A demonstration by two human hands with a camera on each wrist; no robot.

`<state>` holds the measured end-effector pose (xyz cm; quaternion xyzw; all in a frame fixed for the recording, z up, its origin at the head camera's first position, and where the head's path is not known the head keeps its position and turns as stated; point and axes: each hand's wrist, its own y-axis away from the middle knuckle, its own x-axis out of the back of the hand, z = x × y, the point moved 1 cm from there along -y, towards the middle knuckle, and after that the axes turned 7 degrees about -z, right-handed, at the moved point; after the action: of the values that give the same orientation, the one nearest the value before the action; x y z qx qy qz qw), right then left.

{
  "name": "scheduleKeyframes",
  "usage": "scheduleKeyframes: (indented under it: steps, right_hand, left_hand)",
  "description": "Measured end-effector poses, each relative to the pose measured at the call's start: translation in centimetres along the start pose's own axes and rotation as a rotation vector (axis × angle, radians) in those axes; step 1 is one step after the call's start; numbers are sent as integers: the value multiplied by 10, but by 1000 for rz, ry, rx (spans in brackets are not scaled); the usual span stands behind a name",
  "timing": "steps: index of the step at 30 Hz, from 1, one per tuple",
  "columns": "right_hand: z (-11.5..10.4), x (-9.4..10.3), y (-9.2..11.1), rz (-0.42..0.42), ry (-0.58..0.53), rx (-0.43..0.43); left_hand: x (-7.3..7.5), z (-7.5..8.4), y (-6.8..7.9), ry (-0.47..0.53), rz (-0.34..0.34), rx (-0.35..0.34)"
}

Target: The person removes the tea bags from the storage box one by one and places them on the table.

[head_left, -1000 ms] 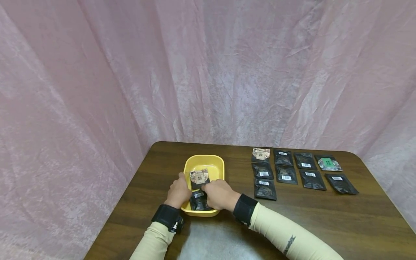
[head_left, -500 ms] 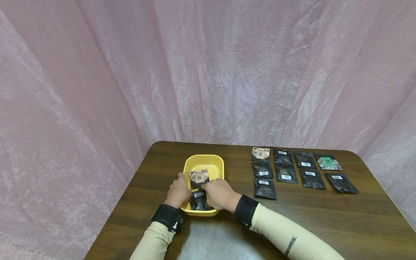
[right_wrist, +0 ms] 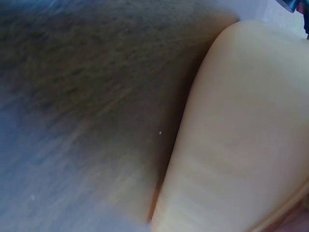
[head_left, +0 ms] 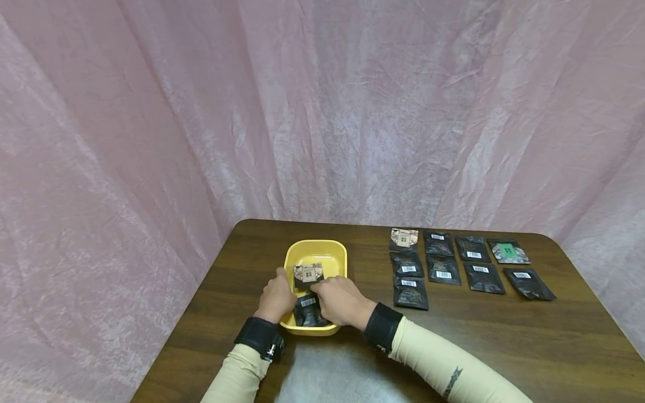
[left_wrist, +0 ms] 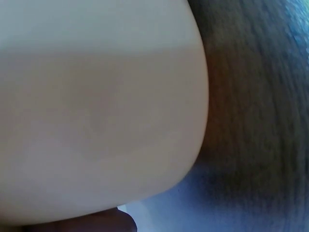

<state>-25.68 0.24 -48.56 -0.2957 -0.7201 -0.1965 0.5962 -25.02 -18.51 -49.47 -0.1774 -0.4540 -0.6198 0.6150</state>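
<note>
A yellow plastic tray [head_left: 340,260] stands on the table at center-left. My left hand [head_left: 276,296] grips its left rim, thumb toward the inside. Inside lie a black packet with a beige patterned label [head_left: 309,274] and, nearer me, a black packet with a white barcode [head_left: 308,312]. My right hand [head_left: 342,299] reaches over the tray's right side, its curled fingers pinching the lower right corner of the beige-labelled packet; most of its fingertips are hidden. Both wrist views mostly show the skin of the left hand [left_wrist: 101,121] and right hand [right_wrist: 246,130] up close.
On the wooden table [head_left: 478,341], right of the tray, several black packets [head_left: 443,270] lie in columns. A beige-labelled packet [head_left: 404,239] and a green-labelled packet [head_left: 509,252] are at the back. A pink curtain [head_left: 353,112] hangs behind the table.
Almost nothing differs. The beige-labelled packet and the right hand's fingers have shifted very slightly to the left within the tray; the left hand keeps its place.
</note>
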Motion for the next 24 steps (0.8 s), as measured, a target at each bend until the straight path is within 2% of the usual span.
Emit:
scheduleKeyframes:
  steps: [9,14,24]
  right_hand:
    - [0,14,14,158,-38,32]
    - [6,31,23,246,-69,28]
    - [36,63,59,420,-6,-13]
  left_hand:
    - [0,1,0,0,-2,-6]
    - [0,1,-2,10,1,11]
    - [-1,0,-7,-14,16,5]
